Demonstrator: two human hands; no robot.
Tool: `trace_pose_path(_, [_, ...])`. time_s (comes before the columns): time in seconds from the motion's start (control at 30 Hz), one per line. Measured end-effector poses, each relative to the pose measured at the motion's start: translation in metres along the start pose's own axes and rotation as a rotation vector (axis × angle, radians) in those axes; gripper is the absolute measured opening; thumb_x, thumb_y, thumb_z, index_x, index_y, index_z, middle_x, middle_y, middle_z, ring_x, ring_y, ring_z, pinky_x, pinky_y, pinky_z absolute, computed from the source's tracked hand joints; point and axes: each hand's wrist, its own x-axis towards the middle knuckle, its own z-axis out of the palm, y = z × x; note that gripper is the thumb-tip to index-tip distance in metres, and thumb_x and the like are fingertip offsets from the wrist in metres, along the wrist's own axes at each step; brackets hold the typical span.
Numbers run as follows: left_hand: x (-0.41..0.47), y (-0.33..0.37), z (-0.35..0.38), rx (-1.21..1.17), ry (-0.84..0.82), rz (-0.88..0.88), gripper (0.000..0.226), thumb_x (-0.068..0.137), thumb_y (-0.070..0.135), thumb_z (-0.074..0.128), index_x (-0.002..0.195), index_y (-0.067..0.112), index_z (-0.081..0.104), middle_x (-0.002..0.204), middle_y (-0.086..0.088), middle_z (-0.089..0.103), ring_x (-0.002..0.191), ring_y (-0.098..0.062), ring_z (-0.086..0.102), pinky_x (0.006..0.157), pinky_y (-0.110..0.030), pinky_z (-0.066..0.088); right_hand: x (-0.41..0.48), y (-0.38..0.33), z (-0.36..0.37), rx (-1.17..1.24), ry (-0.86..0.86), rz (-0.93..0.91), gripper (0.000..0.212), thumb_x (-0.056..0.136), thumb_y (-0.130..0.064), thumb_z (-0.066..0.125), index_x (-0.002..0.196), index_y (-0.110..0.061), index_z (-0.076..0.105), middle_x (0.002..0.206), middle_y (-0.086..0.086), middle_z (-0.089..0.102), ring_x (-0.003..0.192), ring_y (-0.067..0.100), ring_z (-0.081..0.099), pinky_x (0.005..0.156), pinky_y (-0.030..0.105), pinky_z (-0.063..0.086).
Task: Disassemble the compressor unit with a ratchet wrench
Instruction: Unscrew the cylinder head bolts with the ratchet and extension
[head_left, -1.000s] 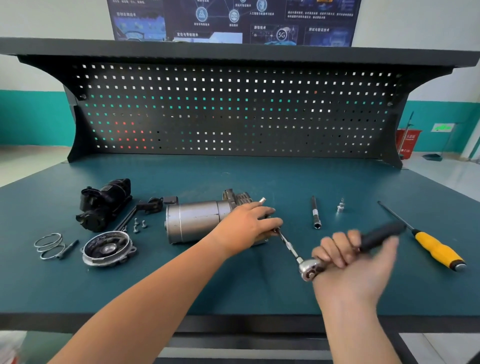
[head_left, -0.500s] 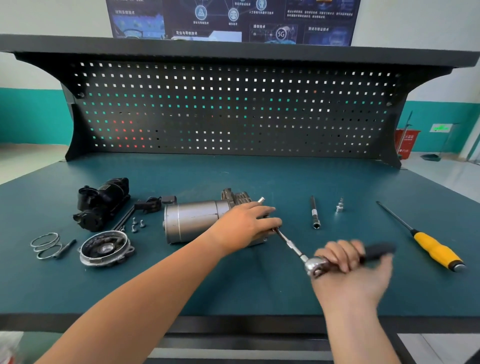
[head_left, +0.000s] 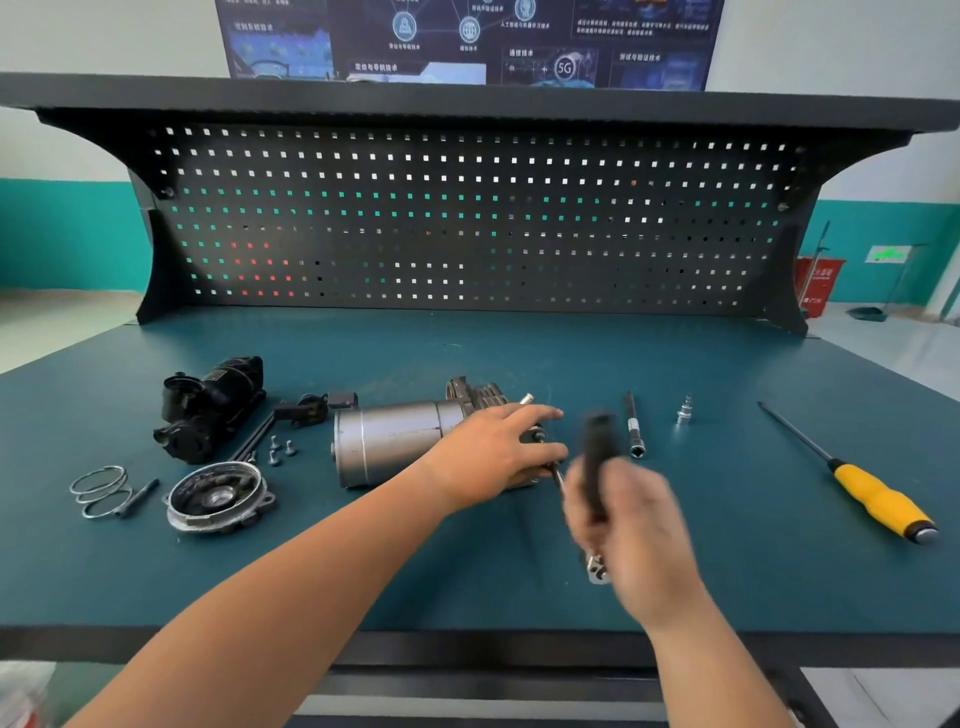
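Observation:
The silver cylindrical compressor unit (head_left: 389, 441) lies on its side on the green bench top (head_left: 467, 353). My left hand (head_left: 498, 452) rests over its right end and pins it down. My right hand (head_left: 631, 525), blurred by motion, grips the ratchet wrench (head_left: 596, 457). The black handle points up and away from me, and the chrome head (head_left: 597, 569) shows below my fingers. A thin extension bar (head_left: 556, 475) runs from the wrench to the compressor's right end under my left hand.
Removed parts lie at the left: a black housing (head_left: 208, 405), a round end cover (head_left: 215, 496), wire rings (head_left: 98, 491), small bolts (head_left: 280, 449). To the right lie a socket extension (head_left: 634, 426), a small bit (head_left: 684, 410) and a yellow-handled screwdriver (head_left: 878, 493). A pegboard (head_left: 467, 218) backs the bench.
My right hand has swung the ratchet handle from pointing right to pointing up and away, over toward the left. My left hand has stayed on the compressor.

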Motion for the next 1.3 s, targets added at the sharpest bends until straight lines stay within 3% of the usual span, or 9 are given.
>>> trace_pose_path(0.2, [0.0, 0.003, 0.003, -0.032, 0.084, -0.041, 0.014, 0.078, 0.017, 0.074, 0.091, 0.012, 0.073, 0.108, -0.019, 0.066, 0.085, -0.036, 0.067, 0.069, -0.04, 0.057, -0.016, 0.013, -0.028, 1.136, 0.803, 0.098, 0.049, 0.086, -0.054, 0.035, 0.049, -0.021, 0.034, 0.043, -0.008, 0.022, 0.034, 0.008, 0.021, 0.037, 0.012, 0.023])
trace_pose_path(0.4, [0.0, 0.002, 0.005, -0.014, 0.05, -0.069, 0.029, 0.075, 0.02, 0.078, 0.102, 0.014, 0.072, 0.119, -0.02, 0.061, 0.09, -0.037, 0.066, 0.072, -0.043, 0.057, 0.0, 0.005, -0.016, 0.06, 0.162, -0.057, 0.041, 0.077, -0.054, 0.046, 0.049, -0.024, 0.045, 0.042, -0.006, 0.029, 0.038, 0.007, 0.022, 0.04, 0.023, 0.016])
trace_pose_path(0.57, [-0.001, -0.002, 0.014, -0.238, -0.074, -0.34, 0.061, 0.083, 0.02, 0.063, 0.137, 0.038, 0.042, 0.147, 0.002, 0.034, 0.129, -0.015, 0.039, 0.096, -0.022, 0.024, 0.007, -0.004, -0.013, -0.568, -0.286, -0.179, 0.038, 0.082, -0.064, 0.046, 0.057, -0.034, 0.049, 0.051, -0.001, 0.034, 0.048, 0.008, 0.028, 0.047, 0.03, 0.021])
trace_pose_path(0.7, [-0.001, 0.005, 0.001, -0.044, 0.07, -0.112, 0.012, 0.08, 0.018, 0.071, 0.092, 0.014, 0.072, 0.113, -0.02, 0.063, 0.072, -0.034, 0.065, 0.065, -0.034, 0.054, 0.0, -0.005, -0.012, 0.013, 0.173, -0.033, 0.057, 0.067, -0.079, 0.052, 0.052, -0.024, 0.05, 0.042, -0.006, 0.032, 0.038, 0.005, 0.024, 0.04, 0.02, 0.016])
trace_pose_path(0.83, [0.001, 0.006, 0.004, -0.023, 0.116, -0.104, 0.009, 0.081, 0.021, 0.072, 0.089, 0.016, 0.073, 0.107, -0.016, 0.065, 0.069, -0.029, 0.066, 0.059, -0.031, 0.054, -0.01, 0.006, -0.032, 1.016, 0.766, 0.084, 0.052, 0.088, -0.058, 0.034, 0.051, -0.023, 0.034, 0.043, -0.008, 0.022, 0.034, 0.008, 0.02, 0.037, 0.013, 0.022])
trace_pose_path(0.9, [0.002, 0.006, 0.006, -0.027, 0.132, -0.111, 0.012, 0.076, 0.019, 0.078, 0.086, 0.016, 0.073, 0.105, -0.015, 0.066, 0.07, -0.028, 0.066, 0.059, -0.03, 0.054, -0.011, 0.008, -0.036, 1.097, 0.802, 0.089, 0.051, 0.09, -0.055, 0.031, 0.051, -0.022, 0.034, 0.043, -0.008, 0.022, 0.034, 0.008, 0.021, 0.038, 0.013, 0.022])
trace_pose_path(1.0, [0.002, 0.005, 0.007, -0.041, 0.139, -0.12, 0.015, 0.072, 0.019, 0.081, 0.084, 0.016, 0.072, 0.105, -0.014, 0.066, 0.07, -0.025, 0.066, 0.059, -0.028, 0.053, -0.004, 0.008, -0.03, 0.717, 0.544, 0.002, 0.056, 0.085, -0.065, 0.036, 0.047, -0.024, 0.039, 0.041, -0.011, 0.024, 0.034, 0.006, 0.02, 0.036, 0.015, 0.02])
trace_pose_path(1.17, [0.002, 0.003, 0.014, -0.067, 0.092, -0.158, 0.026, 0.063, 0.013, 0.085, 0.085, 0.016, 0.072, 0.115, -0.014, 0.064, 0.071, -0.027, 0.066, 0.058, -0.03, 0.055, 0.007, 0.001, -0.024, -0.304, -0.38, 0.018, 0.062, 0.069, -0.079, 0.053, 0.057, -0.02, 0.04, 0.051, -0.008, 0.031, 0.046, 0.006, 0.024, 0.046, 0.017, 0.02])
trace_pose_path(1.3, [0.0, 0.0, 0.017, -0.047, 0.112, -0.152, 0.036, 0.061, 0.013, 0.087, 0.094, 0.021, 0.075, 0.114, -0.01, 0.066, 0.072, -0.025, 0.067, 0.057, -0.027, 0.054, 0.009, -0.007, -0.019, -0.225, -0.312, 0.013, 0.064, 0.068, -0.077, 0.057, 0.06, -0.015, 0.046, 0.048, -0.009, 0.035, 0.043, 0.004, 0.027, 0.043, 0.015, 0.022])
